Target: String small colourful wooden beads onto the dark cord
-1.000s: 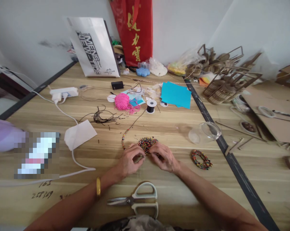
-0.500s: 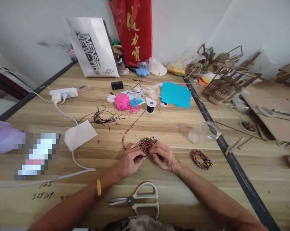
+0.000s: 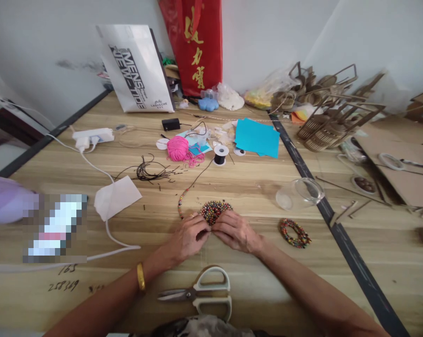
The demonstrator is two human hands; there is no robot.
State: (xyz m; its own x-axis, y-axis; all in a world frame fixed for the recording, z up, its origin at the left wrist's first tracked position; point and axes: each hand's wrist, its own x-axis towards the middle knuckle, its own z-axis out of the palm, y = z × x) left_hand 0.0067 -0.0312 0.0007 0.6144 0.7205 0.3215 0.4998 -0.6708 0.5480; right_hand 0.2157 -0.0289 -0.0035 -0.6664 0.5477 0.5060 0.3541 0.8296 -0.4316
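My left hand (image 3: 192, 235) is closed, thumb and forefinger pinched on the end of a thin dark cord. A string of colourful beads (image 3: 180, 205) on that cord runs from under my left fingers toward a spool of black cord (image 3: 220, 155). My right hand (image 3: 237, 232) is closed too, its fingertips meeting the left ones; whatever they pinch is too small to make out. Just beyond both hands lies a pile of loose multicoloured beads (image 3: 214, 210), partly hidden by the fingers. A coiled beaded strand (image 3: 295, 233) rests to the right.
White-handled scissors (image 3: 211, 286) lie near my body. A clear jar (image 3: 301, 193) lies on its side at the right. Pink yarn (image 3: 178, 149), blue sheets (image 3: 257, 138) and black cord pieces (image 3: 150, 169) are farther back. A white cable (image 3: 109, 234) crosses the left side.
My right hand's fingers have closed in against the left fingertips, shifting slightly left. My left forearm has moved a little; the objects on the table stay in place.
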